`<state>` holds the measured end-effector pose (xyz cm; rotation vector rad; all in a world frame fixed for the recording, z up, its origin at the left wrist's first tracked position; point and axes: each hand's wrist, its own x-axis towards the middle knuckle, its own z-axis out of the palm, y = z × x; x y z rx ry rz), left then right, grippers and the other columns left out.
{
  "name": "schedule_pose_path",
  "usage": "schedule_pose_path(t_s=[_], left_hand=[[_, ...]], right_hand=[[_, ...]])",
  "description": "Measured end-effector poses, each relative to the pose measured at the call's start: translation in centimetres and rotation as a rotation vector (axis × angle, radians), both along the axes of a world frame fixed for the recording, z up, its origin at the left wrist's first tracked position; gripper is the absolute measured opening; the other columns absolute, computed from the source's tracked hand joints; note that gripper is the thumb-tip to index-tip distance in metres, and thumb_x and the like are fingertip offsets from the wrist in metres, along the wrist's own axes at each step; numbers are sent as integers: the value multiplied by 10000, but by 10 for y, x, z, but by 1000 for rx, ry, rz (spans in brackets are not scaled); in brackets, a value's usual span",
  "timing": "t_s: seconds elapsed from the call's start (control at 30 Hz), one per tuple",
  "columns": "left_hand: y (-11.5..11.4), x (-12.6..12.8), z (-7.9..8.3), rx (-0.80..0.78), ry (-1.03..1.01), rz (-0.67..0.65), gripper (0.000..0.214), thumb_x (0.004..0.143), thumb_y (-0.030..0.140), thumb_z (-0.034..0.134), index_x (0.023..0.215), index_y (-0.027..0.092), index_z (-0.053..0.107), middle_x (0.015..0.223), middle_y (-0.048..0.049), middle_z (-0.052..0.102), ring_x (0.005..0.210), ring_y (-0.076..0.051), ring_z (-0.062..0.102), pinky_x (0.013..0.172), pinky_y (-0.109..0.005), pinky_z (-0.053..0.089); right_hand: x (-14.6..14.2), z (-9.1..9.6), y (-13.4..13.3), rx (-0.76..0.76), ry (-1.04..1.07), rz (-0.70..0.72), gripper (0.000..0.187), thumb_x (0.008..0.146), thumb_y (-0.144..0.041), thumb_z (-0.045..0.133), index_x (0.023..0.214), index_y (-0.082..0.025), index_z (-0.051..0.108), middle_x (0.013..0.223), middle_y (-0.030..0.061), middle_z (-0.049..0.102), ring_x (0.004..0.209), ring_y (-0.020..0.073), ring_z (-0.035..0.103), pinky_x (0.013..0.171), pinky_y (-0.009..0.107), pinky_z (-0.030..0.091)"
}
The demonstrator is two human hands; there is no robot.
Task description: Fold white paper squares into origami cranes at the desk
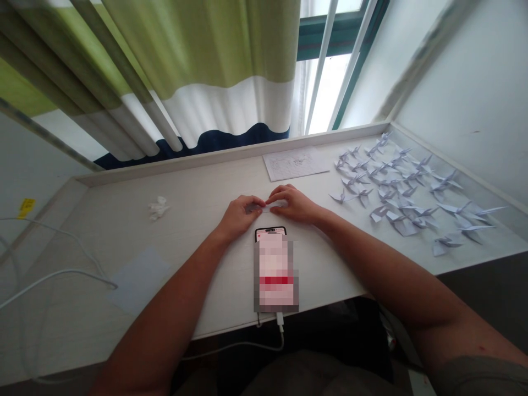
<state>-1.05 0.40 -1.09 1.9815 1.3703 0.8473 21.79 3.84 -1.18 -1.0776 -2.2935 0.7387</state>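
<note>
Both hands meet over the middle of the white desk, just beyond the phone. Between them is a small piece of white paper (268, 209), mostly covered by fingers. My left hand (243, 214) pinches its left side with thumb and fingertips. On the other side, my right hand (293, 204) curls over the paper, its index finger and thumb closed at the edge. The fingertips of the two hands nearly touch. How the paper is folded is too small to make out.
A phone (275, 264) with a charging cable (280, 324) lies near the front edge. Several folded paper cranes (388, 181) spread across the right side. A printed sheet (295, 163) lies behind the hands. Leftward are a crumpled tissue (158, 209) and a paper sheet (138, 278).
</note>
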Motion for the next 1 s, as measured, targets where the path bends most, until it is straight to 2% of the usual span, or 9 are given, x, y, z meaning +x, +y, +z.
schedule_pose_path(t_s=[0.13,0.23,0.33,0.47,0.63,0.8,0.9,1.0], left_hand=[[4,-2,-3,215,117,132,92,871,163,685,897,232,741,1051,-70,759,1128,-284,641,1072,-451,503],[7,-6,-2,302,191,169,199,867,75,594,832,230,714,994,-72,748,1068,-282,642,1022,-449,511],[6,-11,-2,291,203,56,244,864,64,562,842,231,739,949,-65,764,1001,-265,667,975,-423,523],[2,-12,0,262,203,-67,265,900,123,576,948,236,811,1036,-72,804,1021,-259,695,993,-420,529],[0,-13,4,222,223,-119,271,910,159,599,968,259,844,1136,-68,814,1122,-268,701,1068,-439,523],[-1,-13,6,208,273,-99,264,923,196,624,1050,256,848,1181,-75,818,1167,-285,707,1093,-465,510],[-1,-12,7,216,301,-114,287,933,193,610,1084,247,847,1224,-79,818,1206,-285,710,1107,-471,509],[-2,-12,9,228,337,-135,301,959,214,593,1127,244,841,1247,-73,819,1213,-282,722,1105,-491,515]], right_hand=[[2,3,-1,34,-68,26,198,955,-217,688,1016,-265,870,1130,86,769,1107,291,666,1092,515,428],[-1,5,-6,81,-108,24,193,960,-210,682,995,-270,862,1192,94,769,1201,327,635,1118,551,396],[-3,7,-10,162,-108,43,159,958,-217,703,982,-287,844,1395,63,728,1406,350,533,1195,565,332],[-5,7,-12,160,-132,46,173,981,-233,674,1060,-270,824,1258,57,791,1335,329,598,1220,559,306],[-7,6,-13,118,-195,7,280,989,-312,668,1223,-240,804,1291,110,759,1278,354,608,1168,562,381],[-2,8,-12,162,-210,52,386,943,-103,588,1222,-250,812,1429,96,710,1447,354,520,1240,574,327],[1,8,-9,168,-179,67,355,962,-108,583,1183,-267,811,1395,61,740,1393,311,581,1276,572,277],[4,4,-5,160,-158,52,283,984,-183,635,1196,-248,810,1289,77,785,1285,317,630,1224,579,330]])
